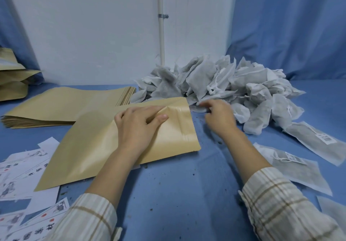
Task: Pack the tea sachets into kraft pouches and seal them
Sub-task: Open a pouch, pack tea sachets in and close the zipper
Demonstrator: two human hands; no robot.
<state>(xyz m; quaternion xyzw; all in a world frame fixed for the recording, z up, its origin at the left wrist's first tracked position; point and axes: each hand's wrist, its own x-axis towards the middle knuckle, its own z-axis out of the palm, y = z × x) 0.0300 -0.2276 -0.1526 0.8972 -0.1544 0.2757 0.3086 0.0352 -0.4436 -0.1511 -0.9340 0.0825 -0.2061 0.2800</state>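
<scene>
Left hand [137, 126] laid on the open end of a kraft pouch [89, 147] at the centre of the frame, fingers curled over its top edge, thumb pressed on the paper, lifting the lip a little. Right hand [218, 117] just right of the pouch mouth, fingers bent and reaching into the near edge of the pile of tea sachets [230, 89]; whether anything is actually pinched cannot be told. Both forearms bare below rolled striped sleeves [280, 203].

Pouch flat on the blue-covered bench [177, 194], mouth toward the right, bottom corner toward the lower left, overlapping the printed labels [20, 175] scattered in the lower left corner. Dark crumbs of tea speckling the cloth between the hands and below them.

Stack of flat kraft pouches [56, 104] behind the held one, at middle left. Sachet pile heaped at centre right against the back wall. Several flat loose sachets [303, 167] with small tags at the right edge, apart from the pile. More kraft bags [11, 79], filled-looking, at the far left edge. White pipe [161, 34] running up the white wall at top centre, blue curtain [290, 25] on either side.
</scene>
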